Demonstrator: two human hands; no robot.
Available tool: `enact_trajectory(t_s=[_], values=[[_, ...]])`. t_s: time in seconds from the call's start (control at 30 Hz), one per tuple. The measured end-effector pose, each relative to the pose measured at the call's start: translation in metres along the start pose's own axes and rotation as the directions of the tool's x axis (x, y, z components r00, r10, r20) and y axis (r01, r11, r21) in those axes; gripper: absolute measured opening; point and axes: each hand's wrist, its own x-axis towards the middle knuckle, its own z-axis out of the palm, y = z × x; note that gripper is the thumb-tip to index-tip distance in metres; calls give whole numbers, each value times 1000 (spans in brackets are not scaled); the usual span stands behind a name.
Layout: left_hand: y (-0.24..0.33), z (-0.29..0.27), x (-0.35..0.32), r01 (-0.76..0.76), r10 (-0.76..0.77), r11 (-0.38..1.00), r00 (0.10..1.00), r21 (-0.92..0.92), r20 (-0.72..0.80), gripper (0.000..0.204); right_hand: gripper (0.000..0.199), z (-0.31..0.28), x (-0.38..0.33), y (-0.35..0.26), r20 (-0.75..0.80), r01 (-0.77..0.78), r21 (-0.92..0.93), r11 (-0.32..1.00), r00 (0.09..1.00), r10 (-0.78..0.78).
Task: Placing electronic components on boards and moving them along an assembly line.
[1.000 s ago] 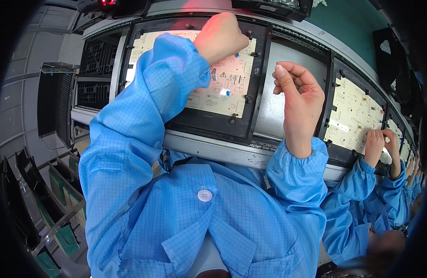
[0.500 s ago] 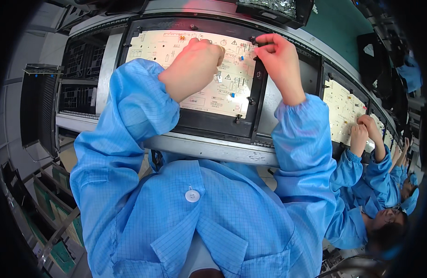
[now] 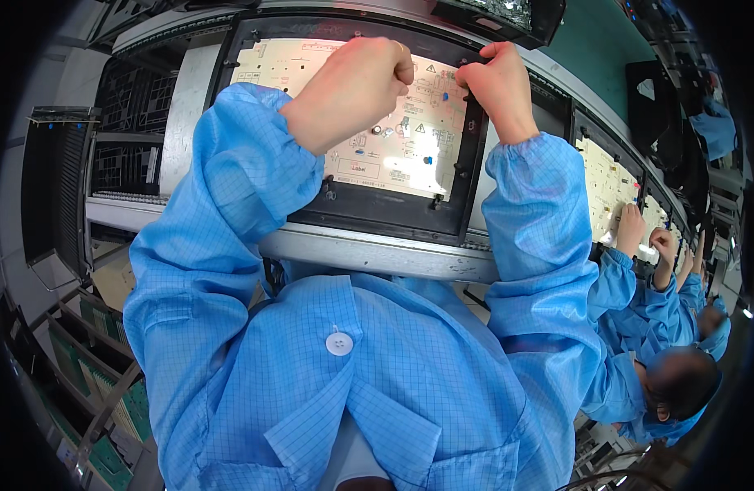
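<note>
Pale circuit board (image 3: 393,139) sits in a black carrier frame (image 3: 467,176) on the conveyor rail (image 3: 377,252), directly ahead. Left hand (image 3: 352,86) rests curled into a loose fist over the board's upper middle; whether it holds anything cannot be told. Right hand (image 3: 493,82) is at the frame's upper right corner, fingers pinched together on its edge.

Pale circuit board (image 3: 393,147) flat in black frame (image 3: 377,221)
</note>
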Motion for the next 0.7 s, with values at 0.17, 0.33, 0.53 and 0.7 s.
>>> enact_trajectory(t_s=[0.17,0.33,0.53,0.7], values=[[-11,-10,7,-41,43,999,993,19,-113,16,46,-2,-17,-36,-27,26,-217,976,999,-33],[-17,-9,17,-10,9,1000,985,-6,-175,17,33,-3,-38,-35,-73,119,-342,932,986,-153],[-12,1,42,-22,18,999,992,-28,-123,15,11,6,-98,-21,55,522,158,838,843,-535],[-8,26,62,-56,62,997,993,62,-97,15,12,22,-113,-15,39,481,143,865,870,-491]])
